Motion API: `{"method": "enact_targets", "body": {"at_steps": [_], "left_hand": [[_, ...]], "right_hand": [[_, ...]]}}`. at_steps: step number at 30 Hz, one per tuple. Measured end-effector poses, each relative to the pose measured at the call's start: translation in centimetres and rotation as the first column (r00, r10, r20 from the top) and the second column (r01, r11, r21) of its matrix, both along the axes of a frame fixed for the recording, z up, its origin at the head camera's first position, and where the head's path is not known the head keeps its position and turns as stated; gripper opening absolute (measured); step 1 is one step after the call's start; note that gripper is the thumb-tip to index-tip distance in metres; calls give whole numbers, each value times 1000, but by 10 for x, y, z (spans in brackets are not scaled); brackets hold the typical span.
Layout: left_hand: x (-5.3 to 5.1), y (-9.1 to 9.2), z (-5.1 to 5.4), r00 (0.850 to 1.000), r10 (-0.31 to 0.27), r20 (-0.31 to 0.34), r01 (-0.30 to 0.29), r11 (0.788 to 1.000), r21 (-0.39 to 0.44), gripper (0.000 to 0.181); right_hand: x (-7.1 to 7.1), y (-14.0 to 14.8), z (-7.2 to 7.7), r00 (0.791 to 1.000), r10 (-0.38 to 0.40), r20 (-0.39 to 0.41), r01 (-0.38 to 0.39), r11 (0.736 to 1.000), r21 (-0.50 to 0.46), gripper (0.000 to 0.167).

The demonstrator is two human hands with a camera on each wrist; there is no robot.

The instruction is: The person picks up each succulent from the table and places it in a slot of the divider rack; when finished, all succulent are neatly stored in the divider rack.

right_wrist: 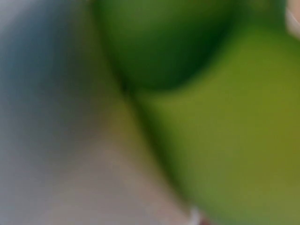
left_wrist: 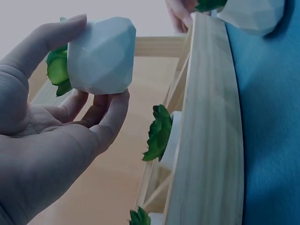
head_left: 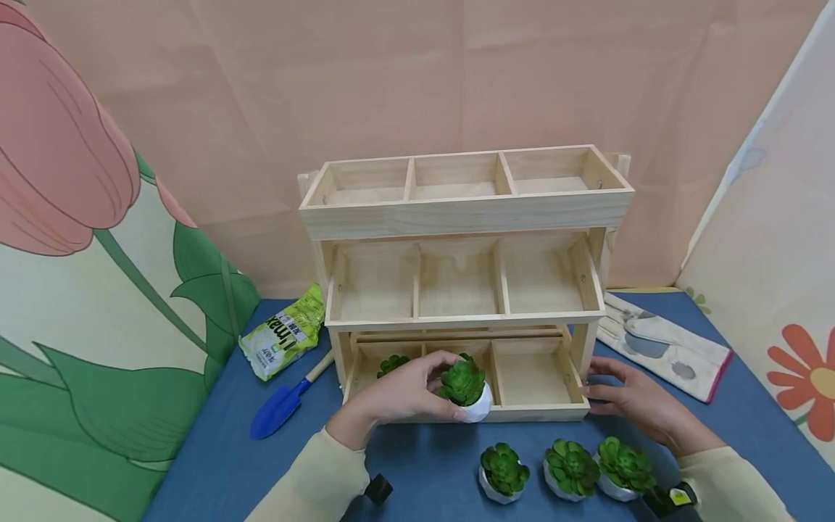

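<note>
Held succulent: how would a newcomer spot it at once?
Find the three-tier wooden shelf on the blue surface. At its bottom tier, the left hand grips a green succulent in a white faceted pot. Unlike its lookalike neighbours, it alone is held.
</note>
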State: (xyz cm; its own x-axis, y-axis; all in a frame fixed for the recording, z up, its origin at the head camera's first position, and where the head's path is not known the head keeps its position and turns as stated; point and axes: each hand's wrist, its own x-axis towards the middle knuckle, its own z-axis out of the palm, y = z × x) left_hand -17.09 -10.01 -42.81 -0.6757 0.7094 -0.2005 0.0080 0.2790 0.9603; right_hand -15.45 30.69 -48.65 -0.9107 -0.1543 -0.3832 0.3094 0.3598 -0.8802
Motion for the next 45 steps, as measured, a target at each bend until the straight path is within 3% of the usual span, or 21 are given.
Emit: {"method": "enact_targets", "body": {"at_steps": [14,18,25,39,45], "left_hand": [[-23,43,2,1000,-1,20,2,999,-50,79],[-29,55,1,1000,-3,-15,1,995,-97,79],[-41,75,-1,997,-48,-65,39,991,-131,65],[-54,107,-3,993,-104,-52,92,976,-198,60],[-58,124,-11,983,-132,-126,94,957,-273,60]], "right_hand": [[0,2,-1,1000,-4,5,4,1000,-2,86],[0,0,-2,1000,-7,5,7,1000,-4,85],[-1,-3,-2,1000,-1,-5,1,1000,-6,87],[0,-4,-2,1000,3,-16,-3,1000,-18,86],[3,-1,0,1000,-8,-8,8,1000,-8,84]]}}
